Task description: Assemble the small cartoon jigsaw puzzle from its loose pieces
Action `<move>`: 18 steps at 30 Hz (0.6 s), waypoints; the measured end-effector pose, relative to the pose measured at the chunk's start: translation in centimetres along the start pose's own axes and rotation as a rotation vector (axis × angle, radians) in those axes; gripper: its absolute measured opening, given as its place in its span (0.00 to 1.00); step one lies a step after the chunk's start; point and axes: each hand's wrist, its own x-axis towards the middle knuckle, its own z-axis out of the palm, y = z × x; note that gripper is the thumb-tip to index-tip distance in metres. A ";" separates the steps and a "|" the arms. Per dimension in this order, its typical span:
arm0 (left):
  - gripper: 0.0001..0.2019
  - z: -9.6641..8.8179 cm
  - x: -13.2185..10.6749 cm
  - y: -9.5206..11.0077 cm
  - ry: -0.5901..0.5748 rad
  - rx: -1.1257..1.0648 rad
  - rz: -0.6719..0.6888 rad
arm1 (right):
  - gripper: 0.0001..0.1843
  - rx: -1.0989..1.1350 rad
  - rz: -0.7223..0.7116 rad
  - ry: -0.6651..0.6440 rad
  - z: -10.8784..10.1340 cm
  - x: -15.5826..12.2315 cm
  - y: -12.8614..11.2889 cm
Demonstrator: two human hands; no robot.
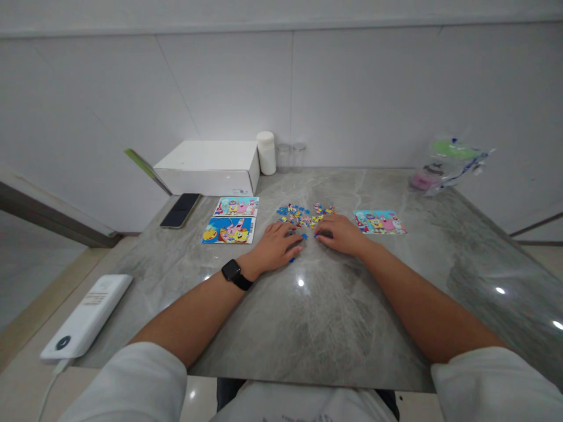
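A pile of small colourful jigsaw puzzle pieces point(293, 210) lies in the middle of the grey marbled table point(308, 316). At its near left edge rests my left hand point(277, 245), palm down, with thumb and fingers apart; a dark watch is on that wrist. One blue puzzle piece point(291, 259) shows under my left thumb tip, and another blue piece point(304, 236) is by the fingertips. My right hand point(338, 234) is at the pile's near right edge, fingers curled in around a blue puzzle piece point(315, 235), mostly hidden by them.
Two cartoon picture cards point(229, 230) lie on the left, and a similar card point(380, 222) on the right. Beyond are a phone point(180, 210), a white box point(206, 167), a white bottle point(266, 153), two clear jars point(291, 157) and a plastic bag point(446, 167). A white power bank point(88, 316) sits front left.
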 end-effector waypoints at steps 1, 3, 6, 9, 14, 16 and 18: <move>0.18 0.0 0.0 0.0 0.001 -0.001 0.000 | 0.08 -0.001 -0.003 0.007 0.1 0.0 -0.2; 0.18 0.0 0.0 0.0 0.003 0.000 0.001 | 0.10 0.000 -0.019 0.020 0.3 0.1 -0.7; 0.18 0.0 0.0 -0.1 0.007 0.010 -0.001 | 0.11 -0.006 -0.047 0.024 0.8 0.1 -1.3; 0.18 0.1 0.0 -0.2 0.010 0.027 -0.001 | 0.10 -0.025 -0.067 0.012 1.1 0.0 -1.5; 0.19 0.2 0.0 -0.3 0.000 0.034 0.000 | 0.10 -0.037 -0.072 0.011 1.1 0.0 -1.5; 0.19 0.1 0.0 -0.3 0.000 0.023 -0.004 | 0.10 -0.038 -0.072 0.008 1.1 0.0 -1.5; 0.18 0.1 0.0 -0.2 0.003 0.007 -0.008 | 0.10 -0.035 -0.071 0.003 1.1 0.1 -1.6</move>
